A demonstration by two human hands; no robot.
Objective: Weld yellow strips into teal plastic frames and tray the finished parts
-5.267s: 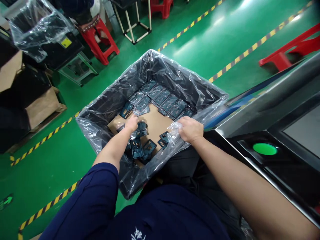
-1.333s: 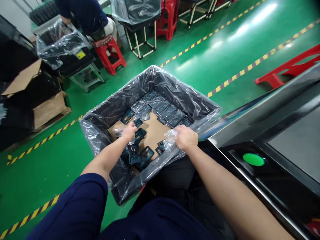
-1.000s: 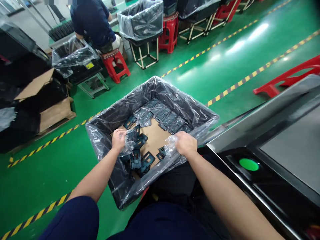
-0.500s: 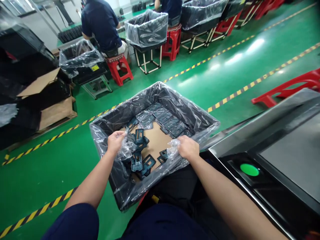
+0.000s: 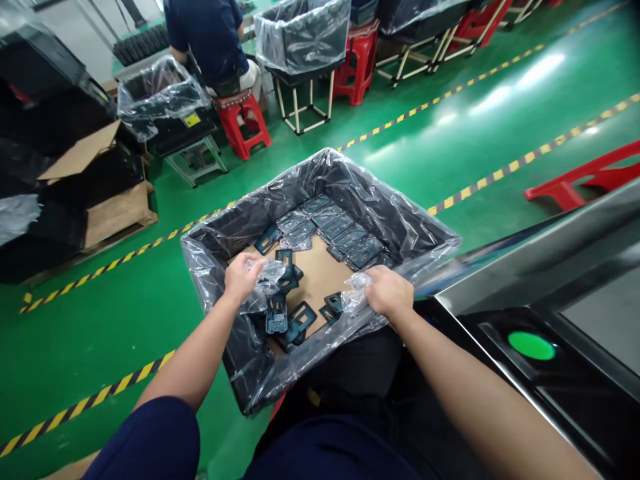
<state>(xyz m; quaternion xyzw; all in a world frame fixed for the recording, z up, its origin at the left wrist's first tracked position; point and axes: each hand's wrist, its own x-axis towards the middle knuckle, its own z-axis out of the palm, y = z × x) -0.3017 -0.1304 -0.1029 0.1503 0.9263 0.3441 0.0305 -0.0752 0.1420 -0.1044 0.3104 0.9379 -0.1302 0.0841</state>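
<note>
A black bin [image 5: 345,180] lined with a clear plastic bag stands in front of me. Inside lie a brown cardboard sheet [image 5: 320,277], a far row of dark flat parts in film [image 5: 335,227] and several loose dark frame-shaped parts [image 5: 287,313] near me. My left hand [image 5: 243,277] is closed on a bunch of clear plastic film [image 5: 270,273] over the bin's near left. My right hand [image 5: 387,293] is closed on the bag's edge [image 5: 357,300] at the near rim.
A steel machine with a green button [image 5: 531,345] stands to my right. A person in dark blue sits on a red stool [image 5: 245,123] beyond, among other lined bins [image 5: 300,33]. Cardboard boxes [image 5: 117,210] sit at left. Yellow-black tape [image 5: 500,173] crosses the green floor.
My left hand came up from the loose parts and closed on clear film. My right hand has kept its hold on the bag's edge. The view has tilted up and shifted.
</note>
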